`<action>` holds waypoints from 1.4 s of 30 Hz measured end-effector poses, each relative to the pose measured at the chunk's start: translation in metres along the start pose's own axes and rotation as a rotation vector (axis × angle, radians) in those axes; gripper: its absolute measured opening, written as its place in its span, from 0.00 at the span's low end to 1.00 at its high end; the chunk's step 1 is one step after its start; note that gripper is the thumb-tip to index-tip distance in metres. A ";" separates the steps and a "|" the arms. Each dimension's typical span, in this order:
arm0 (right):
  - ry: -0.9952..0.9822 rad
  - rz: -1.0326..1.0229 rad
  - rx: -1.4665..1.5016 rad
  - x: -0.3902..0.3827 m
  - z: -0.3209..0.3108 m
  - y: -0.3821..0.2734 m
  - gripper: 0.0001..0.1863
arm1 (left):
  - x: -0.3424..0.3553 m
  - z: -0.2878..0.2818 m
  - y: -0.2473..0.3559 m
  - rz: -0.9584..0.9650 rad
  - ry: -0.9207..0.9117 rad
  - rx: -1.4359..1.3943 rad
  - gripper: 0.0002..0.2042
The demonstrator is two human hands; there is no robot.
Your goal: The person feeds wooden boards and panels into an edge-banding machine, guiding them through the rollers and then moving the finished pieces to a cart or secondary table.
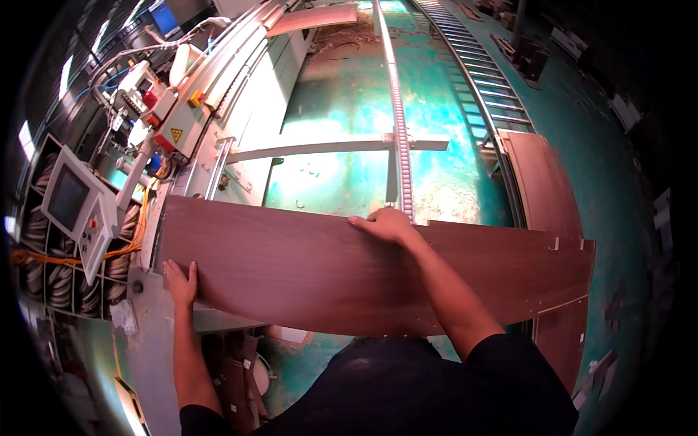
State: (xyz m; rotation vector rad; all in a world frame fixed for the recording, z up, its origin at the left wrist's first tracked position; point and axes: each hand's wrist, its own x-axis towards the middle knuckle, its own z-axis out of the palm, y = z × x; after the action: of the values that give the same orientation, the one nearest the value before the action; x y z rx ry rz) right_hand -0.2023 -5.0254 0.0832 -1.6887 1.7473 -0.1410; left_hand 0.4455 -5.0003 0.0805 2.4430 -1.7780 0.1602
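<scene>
A long dark brown wood-grain panel (pixel 305 261) lies crosswise in front of me. Near its left end rests my left hand (pixel 182 283), fingers stretched out and thumb apart, touching the board. My right hand (pixel 385 224) is at the far long edge near the middle. Its thumb lies on the top face and its fingers bend over that edge, their tips hidden. At the left, the board's end is over the grey bed of a machine (pixel 151 309); its right end overlaps other brown panels (pixel 561 330).
A control panel with a screen (pixel 71 192) stands at the left, with orange cables (pixel 131 247) beside it. Beyond the board, a narrow roller rail (pixel 396 94) runs away, joined by a grey crossbar (pixel 327 147). A roller conveyor (pixel 480 69) and more brown board (pixel 542 182) stand at right.
</scene>
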 end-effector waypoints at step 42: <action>1.568 1.314 0.888 -0.208 0.149 0.070 0.47 | 0.204 0.120 -0.077 0.227 0.019 -0.002 0.38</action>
State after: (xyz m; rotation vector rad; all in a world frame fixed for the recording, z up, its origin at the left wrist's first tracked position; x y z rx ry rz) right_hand -0.1990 -4.7685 0.0170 0.7213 2.6575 -1.5582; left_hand 0.5833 -5.1869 -0.0091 2.2239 -2.0420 0.2014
